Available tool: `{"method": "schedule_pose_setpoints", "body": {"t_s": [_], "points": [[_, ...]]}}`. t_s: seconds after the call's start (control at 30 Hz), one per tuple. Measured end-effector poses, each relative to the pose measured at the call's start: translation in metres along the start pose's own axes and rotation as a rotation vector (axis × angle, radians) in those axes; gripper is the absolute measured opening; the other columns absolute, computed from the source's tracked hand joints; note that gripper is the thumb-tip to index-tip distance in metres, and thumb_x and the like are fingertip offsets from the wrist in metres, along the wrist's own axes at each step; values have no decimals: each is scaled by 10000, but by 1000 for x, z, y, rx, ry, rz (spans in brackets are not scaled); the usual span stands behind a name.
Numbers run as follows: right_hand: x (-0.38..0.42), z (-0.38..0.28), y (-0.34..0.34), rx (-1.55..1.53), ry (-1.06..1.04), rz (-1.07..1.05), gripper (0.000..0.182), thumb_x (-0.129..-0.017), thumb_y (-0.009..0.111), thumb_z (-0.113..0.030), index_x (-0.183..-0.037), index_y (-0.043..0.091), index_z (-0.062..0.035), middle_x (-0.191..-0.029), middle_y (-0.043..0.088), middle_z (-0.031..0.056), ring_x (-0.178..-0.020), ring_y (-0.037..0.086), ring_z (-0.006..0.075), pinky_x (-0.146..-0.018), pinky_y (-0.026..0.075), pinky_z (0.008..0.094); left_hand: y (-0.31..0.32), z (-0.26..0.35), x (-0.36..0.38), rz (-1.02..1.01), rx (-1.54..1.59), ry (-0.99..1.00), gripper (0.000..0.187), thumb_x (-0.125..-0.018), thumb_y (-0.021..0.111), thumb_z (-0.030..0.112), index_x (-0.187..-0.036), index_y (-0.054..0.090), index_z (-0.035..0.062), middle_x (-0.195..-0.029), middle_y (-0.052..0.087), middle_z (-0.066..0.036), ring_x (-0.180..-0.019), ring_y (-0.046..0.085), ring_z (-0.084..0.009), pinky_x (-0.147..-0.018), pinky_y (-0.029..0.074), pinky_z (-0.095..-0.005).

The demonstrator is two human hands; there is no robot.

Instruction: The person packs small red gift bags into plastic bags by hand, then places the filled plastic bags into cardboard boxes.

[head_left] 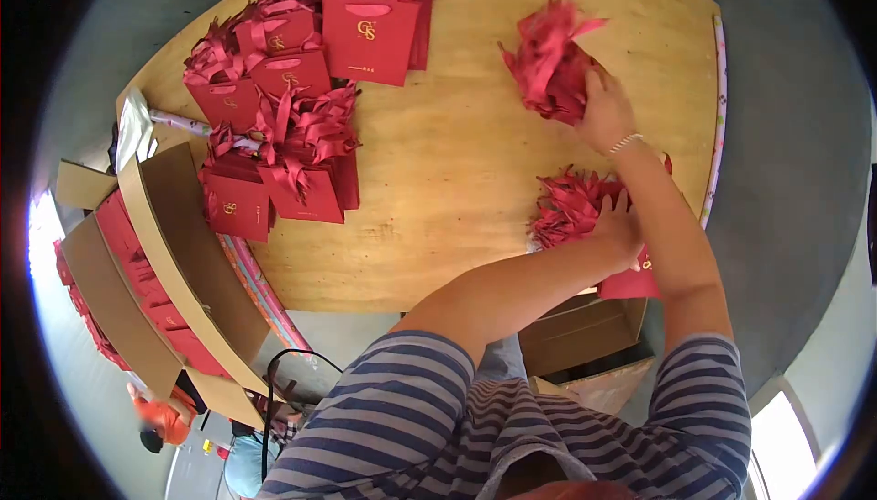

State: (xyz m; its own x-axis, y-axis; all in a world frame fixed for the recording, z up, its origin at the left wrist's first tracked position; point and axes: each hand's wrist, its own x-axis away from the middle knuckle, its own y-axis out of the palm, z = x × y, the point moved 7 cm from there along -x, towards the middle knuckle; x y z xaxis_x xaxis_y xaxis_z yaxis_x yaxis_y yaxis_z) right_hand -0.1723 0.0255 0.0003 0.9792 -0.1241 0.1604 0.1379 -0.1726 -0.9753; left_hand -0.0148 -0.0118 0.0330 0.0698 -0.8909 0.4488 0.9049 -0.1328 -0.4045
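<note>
Near the upper right of the wooden table, my right hand [607,116] is closed on a bundle of red paper gift bags [557,89]. Their ribbon handles are blurred by motion. Lower down, my left hand [621,231] rests on another bunch of red gift bags [630,284] with tangled ribbons, close to the table's near edge. The fingers of that hand are stretched out and slightly apart. My left forearm and hand hide part of this bunch.
Several stacks of red gift bags with gold print [370,39] stand at the table's [448,171] upper left. A large cardboard box [174,253] with red bags beside it is at left. Under the near edge sits another cardboard box [585,331]. A person in orange [169,418] is at lower left.
</note>
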Motion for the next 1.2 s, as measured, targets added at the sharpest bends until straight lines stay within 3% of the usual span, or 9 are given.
{"method": "schedule_pose_setpoints", "body": {"t_s": [0.07, 0.2, 0.3, 0.47, 0.53, 0.73, 0.97, 1.17, 1.2], "points": [[4, -2, 17, -44, 61, -38, 786, -654, 727, -118, -1328, 346, 17, -1310, 444, 228, -1233, 414, 335, -983, 399, 401, 20, -3, -10, 67, -41, 7, 891, -712, 698, 439, -1441, 280, 143, -1501, 227, -132, -1386, 184, -328, -1093, 186, -541], [-3, 6, 11, -104, 155, -190, 688, -709, 712, -158, -1301, 381, -37, -1154, 567, 221, -1030, 564, 368, -836, 484, 428, 17, 1, -5, 14, -69, -17, 849, -730, 662, 459, -1432, 302, 143, -1509, 213, -123, -1387, 170, -333, -1094, 180, -547], [-15, 22, 4, -89, 172, -100, 572, -720, 703, -201, -1227, 465, -81, -955, 648, 187, -887, 615, 367, -767, 493, 448, 22, 4, -8, 65, -99, -7, 895, -696, 700, 443, -1432, 297, 133, -1503, 218, -138, -1384, 174, -337, -1090, 183, -558], [-1, 76, -45, -258, 425, 143, 524, -732, 750, -278, -1128, 545, -1, -983, 660, 180, -887, 644, 316, -775, 510, 409, 17, 3, -11, 78, -145, -68, 1048, -595, 786, 501, -1413, 281, 84, -1427, 323, -171, -1323, 292, -364, -1033, 291, -546], [40, 88, -93, -798, 429, 201, 439, -854, 662, -200, -1197, 493, 16, -1168, 590, 160, -999, 586, 201, -852, 471, 270, 15, 5, -12, 146, -203, -60, 1076, -588, 776, 545, -1394, 269, 45, -1381, 380, -168, -1286, 347, -363, -993, 339, -514], [223, 117, -173, -1650, 650, 671, 418, -761, 713, -138, -1122, 551, -2, -1044, 638, 84, -941, 628, 244, -826, 519, 411, 15, 14, -16, 106, -251, -100, 1055, -606, 754, 575, -1388, 281, 47, -1392, 379, -161, -1282, 359, -346, -1009, 331, -507], [367, 60, -66, -2260, 1067, 825, 434, -820, 644, -75, -1227, 495, -61, -1117, 599, 54, -1041, 577, 210, -958, 452, 384, 24, 10, -26, 134, -319, -71, 979, -662, 775, 467, -1400, 251, 93, -1383, 381, -146, -1296, 348, -359, -1020, 328, -530], [408, 104, -128, -1934, 646, 896, 510, -719, 673, -62, -1198, 503, -15, -1084, 607, 93, -1003, 595, 223, -904, 483, 363, 21, 31, -22, 35, -388, -162, 982, -653, 774, 501, -1378, 267, 76, -1391, 377, -165, -1287, 371, -354, -1022, 346, -507], [428, 126, -118, -1978, 566, 693, 538, -714, 666, -43, -1223, 494, -33, -1120, 592, 87, -1003, 589, 235, -919, 475, 372, 18, 34, -23, 53, -370, -170, 975, -650, 776, 506, -1367, 279, 70, -1386, 382, -170, -1279, 381, -358, -1017, 350, -510]]}}
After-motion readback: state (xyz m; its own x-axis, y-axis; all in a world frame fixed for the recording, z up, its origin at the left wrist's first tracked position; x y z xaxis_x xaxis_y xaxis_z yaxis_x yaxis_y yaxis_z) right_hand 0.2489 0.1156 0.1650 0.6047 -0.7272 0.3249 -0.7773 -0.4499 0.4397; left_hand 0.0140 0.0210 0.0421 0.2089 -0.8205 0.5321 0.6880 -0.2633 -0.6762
